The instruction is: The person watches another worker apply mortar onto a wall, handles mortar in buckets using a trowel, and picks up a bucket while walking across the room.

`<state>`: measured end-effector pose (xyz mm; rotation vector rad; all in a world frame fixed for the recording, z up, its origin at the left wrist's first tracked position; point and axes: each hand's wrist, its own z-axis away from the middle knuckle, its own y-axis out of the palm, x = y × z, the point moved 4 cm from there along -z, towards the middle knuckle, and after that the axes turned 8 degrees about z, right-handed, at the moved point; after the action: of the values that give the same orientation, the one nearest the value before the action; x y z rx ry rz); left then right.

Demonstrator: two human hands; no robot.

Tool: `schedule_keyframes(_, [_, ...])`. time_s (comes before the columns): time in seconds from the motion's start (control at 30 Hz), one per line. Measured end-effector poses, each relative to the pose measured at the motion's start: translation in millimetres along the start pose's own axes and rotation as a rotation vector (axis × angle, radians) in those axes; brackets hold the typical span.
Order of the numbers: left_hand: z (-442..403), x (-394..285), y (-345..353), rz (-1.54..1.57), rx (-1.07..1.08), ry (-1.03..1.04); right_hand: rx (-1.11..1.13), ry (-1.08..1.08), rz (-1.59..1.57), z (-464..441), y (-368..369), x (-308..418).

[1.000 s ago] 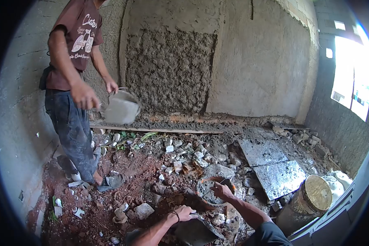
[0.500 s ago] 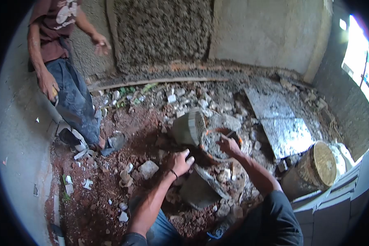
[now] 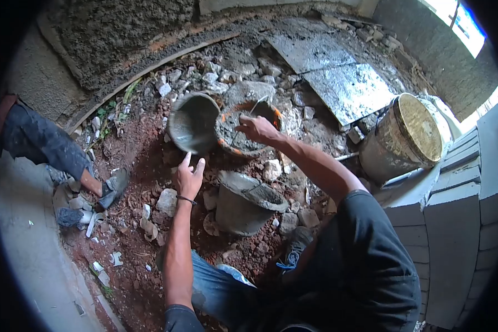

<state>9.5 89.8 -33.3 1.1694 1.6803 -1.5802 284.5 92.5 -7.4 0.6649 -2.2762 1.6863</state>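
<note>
On my feed the largest things are the wet boards [image 3: 346,91], lying flat beyond the buckets; then, at the right, the crusted bucket [image 3: 383,145] leans. Near the middle I have the mortar-filled bucket [image 3: 236,150], with the grey bucket [image 3: 193,123] just to its left, mouth turned toward my camera, and a nearer bucket [image 3: 242,206] tilted in front. The right hand [image 3: 257,130] curls over the mortar; the left hand [image 3: 189,180] has thumb and forefinger spread close to the grey bucket's lower rim, holding nothing that I can see; contact I can't confirm. Smallest, a thin wire [image 3: 257,105] shows by the right fingers, and I cannot tell whether they pinch it. My judgement: a centred, level pull would limit spilling, and the left fingers are safest kept from between the two rims.
</note>
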Motion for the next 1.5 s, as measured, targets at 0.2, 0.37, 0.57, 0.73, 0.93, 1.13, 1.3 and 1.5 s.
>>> schedule_keyframes(0.2, [3,-1,2,-0.114,0.059,-0.014,0.076,0.006,-0.004,-2,2,-2])
schedule_keyframes(0.37, [3,1,6,-0.147,0.079,-0.027,0.111,0.03,0.055,0,3,-2])
schedule_keyframes(0.57, [-12,18,5,-0.08,0.078,-0.138,0.117,0.073,0.172,5,-3,7])
schedule_keyframes(0.73, [-90,69,14,0.089,-0.033,-0.263,0.099,0.008,0.329,24,-37,55])
schedule_keyframes(0.93, [-148,18,55,0.539,0.046,-0.433,1.012,-0.18,0.357,77,-47,105])
schedule_keyframes(1.13, [-202,43,111,0.488,-0.125,-0.351,0.559,-0.044,0.043,165,-44,54])
schedule_keyframes(1.3, [-197,50,108,-0.141,-0.493,-0.32,0.39,0.197,-0.314,214,-27,35])
schedule_keyframes(1.5, [-224,107,108,0.071,-0.268,-0.29,0.408,0.159,-0.648,244,-39,69])
